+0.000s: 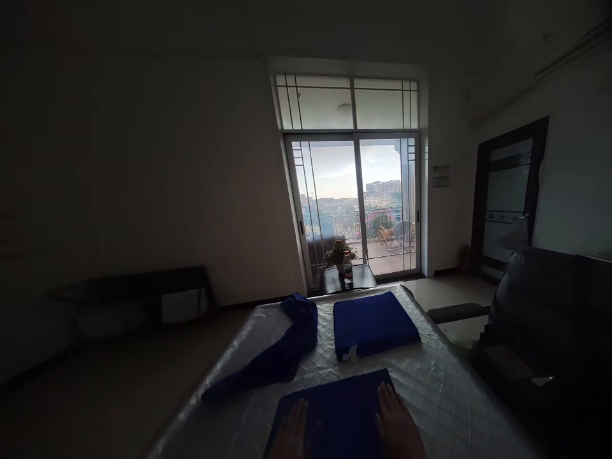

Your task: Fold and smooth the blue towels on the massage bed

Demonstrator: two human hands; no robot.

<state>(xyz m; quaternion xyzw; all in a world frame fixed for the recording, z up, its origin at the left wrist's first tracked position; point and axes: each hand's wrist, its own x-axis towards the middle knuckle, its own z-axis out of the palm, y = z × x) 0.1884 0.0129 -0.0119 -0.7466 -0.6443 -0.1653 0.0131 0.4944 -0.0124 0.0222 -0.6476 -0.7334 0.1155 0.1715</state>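
Nearest to me on the quilted silvery cover (430,395) lies a folded blue cloth (342,408), flat and roughly rectangular. On its left part rests my left hand (292,428), fingers stretched out and pointing forward. My right hand (394,414) lies flat along the right edge of the same cloth, fingers straight. Beyond it is a neatly folded blue stack (375,322) with a white tag at its near corner. To the left, a crumpled blue cloth (282,350) trails toward the cover's left edge. What lies under my palms is hidden.
A black chair (549,319) stands close on the right. Past the far edge, a small dark table (329,280) holds a bottle (348,268) and a potted plant (339,252), before a glass sliding door (329,191). A low dark bench (153,287) stands along the left wall.
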